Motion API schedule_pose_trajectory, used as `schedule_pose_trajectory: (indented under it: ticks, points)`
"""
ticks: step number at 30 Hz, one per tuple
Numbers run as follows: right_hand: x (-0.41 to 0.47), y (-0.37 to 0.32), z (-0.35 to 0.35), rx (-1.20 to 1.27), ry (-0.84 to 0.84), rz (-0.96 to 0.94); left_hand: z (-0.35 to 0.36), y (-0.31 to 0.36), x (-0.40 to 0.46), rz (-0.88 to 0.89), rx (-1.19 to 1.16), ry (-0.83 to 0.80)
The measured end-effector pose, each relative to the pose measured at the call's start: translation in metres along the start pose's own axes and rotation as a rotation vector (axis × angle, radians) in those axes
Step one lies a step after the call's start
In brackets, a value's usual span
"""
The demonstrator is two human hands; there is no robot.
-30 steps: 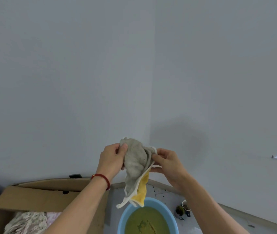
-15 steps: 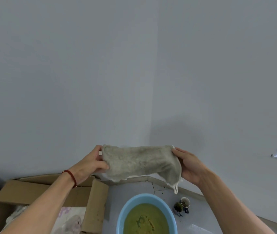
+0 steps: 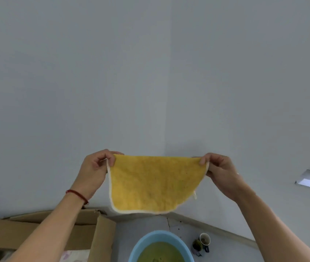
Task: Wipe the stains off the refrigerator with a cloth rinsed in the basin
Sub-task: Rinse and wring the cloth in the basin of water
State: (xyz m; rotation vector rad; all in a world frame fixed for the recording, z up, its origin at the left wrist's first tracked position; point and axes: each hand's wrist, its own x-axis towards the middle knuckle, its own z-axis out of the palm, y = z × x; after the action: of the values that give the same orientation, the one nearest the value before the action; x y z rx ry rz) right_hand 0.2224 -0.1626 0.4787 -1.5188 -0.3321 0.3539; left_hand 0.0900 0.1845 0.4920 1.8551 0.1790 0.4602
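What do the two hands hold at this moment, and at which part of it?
A yellow terry cloth with a white border, spread out: the left hand pinches its upper left corner, the right hand its upper right corner.

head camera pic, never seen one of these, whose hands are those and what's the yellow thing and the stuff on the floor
There is no machine here. A person wears a camera on the head, looking forward and down, so the arms entering from below are their own. The left hand and the right hand each pinch a top corner of a yellow cloth with a white edge, holding it spread out in front of a plain grey wall. Below it on the floor stands a blue basin of greenish water, with a cardboard box to its left and a small cup to its right. No refrigerator shows in this picture.
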Motion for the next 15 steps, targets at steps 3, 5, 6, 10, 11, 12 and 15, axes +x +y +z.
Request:
schedule_pose_trajectory:
  ticks: [3, 5, 6, 10, 11, 12, 15]
  points:
    - [0.010, 0.006, -0.002, -0.120, 0.025, 0.040, 0.003, -0.002, 0.014, 0.058, 0.117, 0.044]
    - [0.012, 0.000, -0.001, -0.152, 0.027, 0.060, 0.003, 0.004, 0.015, 0.047, 0.071, 0.090]
    - [0.012, -0.005, 0.000, -0.149, 0.025, 0.059, 0.001, 0.007, 0.016, 0.054, 0.034, 0.119]
    - [0.006, -0.016, 0.003, -0.172, -0.010, 0.083, 0.000, 0.010, 0.021, -0.031, -0.147, 0.172]
    - [0.004, -0.015, 0.004, -0.186, -0.032, 0.113, 0.003, 0.008, 0.020, -0.132, -0.210, 0.138]
    - [0.002, -0.014, 0.006, -0.178, -0.053, 0.144, 0.007, 0.007, 0.019, -0.251, -0.268, 0.075]
    - [-0.003, -0.011, 0.008, -0.115, -0.067, 0.202, 0.020, 0.003, 0.007, -0.539, -0.331, -0.218]
